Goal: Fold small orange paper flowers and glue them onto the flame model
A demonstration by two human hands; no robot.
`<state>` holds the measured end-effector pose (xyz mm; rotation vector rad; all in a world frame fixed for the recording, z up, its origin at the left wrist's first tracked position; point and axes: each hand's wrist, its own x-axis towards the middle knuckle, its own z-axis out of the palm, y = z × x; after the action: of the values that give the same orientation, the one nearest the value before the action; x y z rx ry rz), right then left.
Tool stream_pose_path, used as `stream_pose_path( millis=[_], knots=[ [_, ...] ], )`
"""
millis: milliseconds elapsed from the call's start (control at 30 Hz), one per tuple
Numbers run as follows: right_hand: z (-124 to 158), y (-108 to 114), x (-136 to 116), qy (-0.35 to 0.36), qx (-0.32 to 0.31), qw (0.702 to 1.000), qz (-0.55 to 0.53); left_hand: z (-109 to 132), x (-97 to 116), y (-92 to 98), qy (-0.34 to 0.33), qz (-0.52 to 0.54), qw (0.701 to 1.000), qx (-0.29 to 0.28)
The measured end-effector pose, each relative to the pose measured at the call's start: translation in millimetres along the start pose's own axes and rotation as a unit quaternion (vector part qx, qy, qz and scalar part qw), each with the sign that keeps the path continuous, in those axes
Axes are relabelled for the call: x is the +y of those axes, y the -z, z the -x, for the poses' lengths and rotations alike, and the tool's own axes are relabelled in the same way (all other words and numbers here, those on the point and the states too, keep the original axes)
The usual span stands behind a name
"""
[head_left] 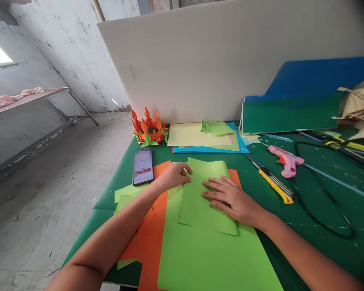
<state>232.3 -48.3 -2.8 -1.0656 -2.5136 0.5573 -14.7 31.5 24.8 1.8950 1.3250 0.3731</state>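
A light green sheet of paper (197,206), which looks folded over, lies on a larger green sheet (206,258) in front of me. At its upper left edge, my left hand (178,174) has its fingers curled in, thumb and forefinger at the paper's edge. My right hand (227,198) rests flat on the folded sheet, fingers spread, holding nothing. Orange paper (151,234) sticks out from under the larger green sheet, with green scraps (129,193) beside it to the left.
Behind the papers stand an orange and green folded-paper piece (148,127) and a stack of coloured sheets (188,135). A phone (143,166) lies left. To the right are a yellow utility knife (276,186), a pink glue gun (288,161) and its black cord (318,226).
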Motion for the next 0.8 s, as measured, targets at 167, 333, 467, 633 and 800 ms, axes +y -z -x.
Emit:
stream_pose_path(
  millis=[167, 333, 467, 633, 800],
  knots=[
    [-0.3, -1.7, 0.3, -0.005, -0.003, 1.0, 0.01, 0.9, 1.2, 1.4, 0.001, 0.002, 1.0, 0.006],
    [0.0, -3.0, 0.4, -0.004, -0.004, 1.0, 0.024, 2.0, 3.6, 1.9, 0.013, -0.008, 1.0, 0.017],
    [0.2, -3.4, 0.2, 0.0, 0.0, 1.0, 0.028, 2.5, 5.0, 1.2, 0.015, -0.015, 1.0, 0.019],
    [0.8, -3.7, 0.8, 0.004, -0.002, 0.999, 0.033, 2.1, 3.1, 0.9, 0.014, -0.015, 1.0, 0.024],
    [0.8, -3.7, 0.4, 0.002, 0.001, 1.0, 0.031, 0.2, -0.4, 1.1, 0.014, -0.007, 1.0, 0.02]
  ],
)
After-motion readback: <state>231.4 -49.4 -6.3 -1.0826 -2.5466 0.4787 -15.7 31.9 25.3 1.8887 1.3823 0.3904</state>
